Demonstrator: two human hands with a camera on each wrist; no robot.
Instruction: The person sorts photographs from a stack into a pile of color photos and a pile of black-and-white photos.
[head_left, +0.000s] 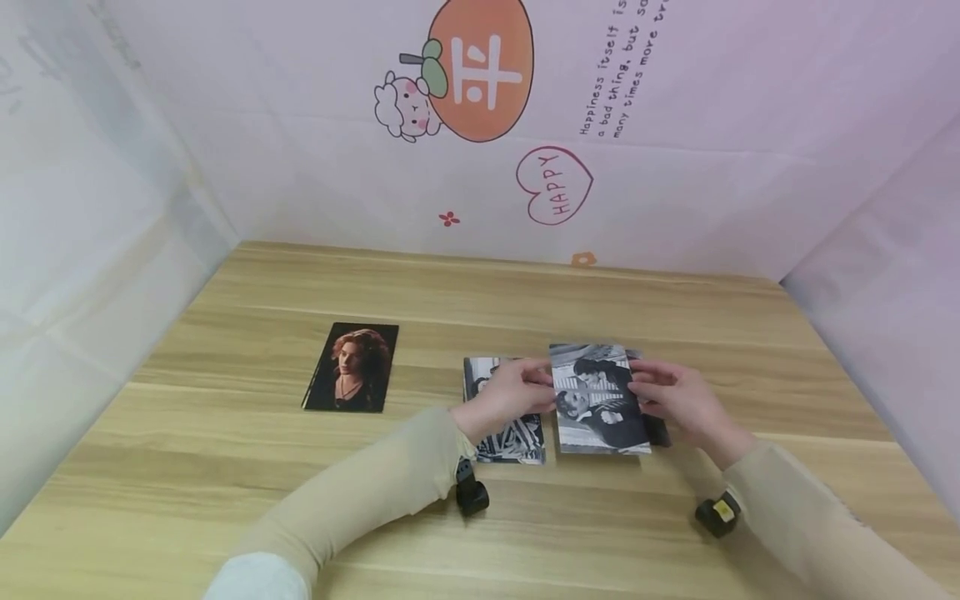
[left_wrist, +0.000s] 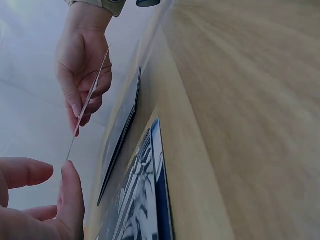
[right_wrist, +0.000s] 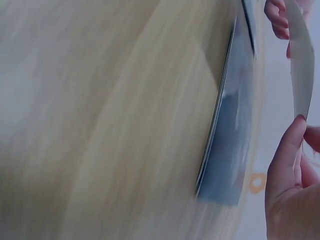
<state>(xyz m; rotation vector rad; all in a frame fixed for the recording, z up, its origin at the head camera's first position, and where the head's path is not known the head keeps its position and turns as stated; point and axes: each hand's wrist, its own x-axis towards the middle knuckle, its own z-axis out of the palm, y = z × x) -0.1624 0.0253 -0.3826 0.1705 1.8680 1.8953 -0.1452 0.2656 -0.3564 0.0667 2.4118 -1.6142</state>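
A black-and-white photo card [head_left: 600, 408] of two people is held above the table, seen nearly edge-on in both wrist views. My right hand [head_left: 684, 402] pinches its right edge between thumb and fingers. At the opposite edge is my left hand [head_left: 510, 393]; in the left wrist view its thumb and finger stand apart, a fingertip at the card's edge. Below the left hand lies a stack of black-and-white cards [head_left: 519, 442], partly covered by that hand. Another stack of dark cards [head_left: 657, 430] lies beneath the raised card, mostly hidden by it.
A dark colour portrait card [head_left: 351, 368] of a person with reddish hair lies apart on the left. All cards are on a wood-grain table [head_left: 480, 533]. A printed white sheet [head_left: 315, 167] stands behind the table, with pale sheets at both sides.
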